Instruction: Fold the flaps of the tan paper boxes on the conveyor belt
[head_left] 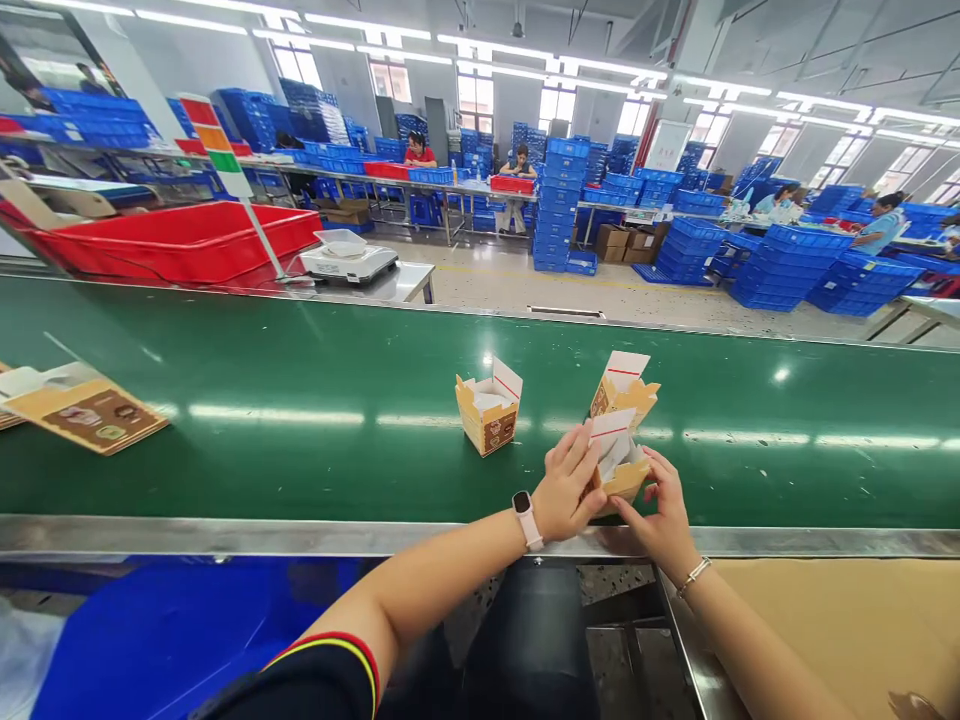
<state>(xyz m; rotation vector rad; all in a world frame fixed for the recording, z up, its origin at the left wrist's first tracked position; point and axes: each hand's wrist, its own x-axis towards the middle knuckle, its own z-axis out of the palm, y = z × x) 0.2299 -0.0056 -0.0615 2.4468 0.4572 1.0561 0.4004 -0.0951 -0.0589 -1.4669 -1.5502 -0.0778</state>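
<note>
A small tan-and-brown carton (625, 482) with its top flaps up stands at the near side of the green conveyor belt (405, 360), with white material inside it. My left hand (568, 487), with a watch on its wrist, presses against the carton's left side. On the opposite side my right hand (664, 512) grips it between thumb and fingers. Just behind it stands a second open carton (611, 392), partly hidden. To the left, a third open carton (491, 412) stands upright on the belt, something white inside.
Flat, unfolded cartons (101, 412) lie at the belt's left end. Across the belt are a red bin (187, 240), a white scale (349, 260) and a striped signal post (217, 150). A metal rail (300, 537) edges the near side. Brown cardboard (840, 620) lies at lower right.
</note>
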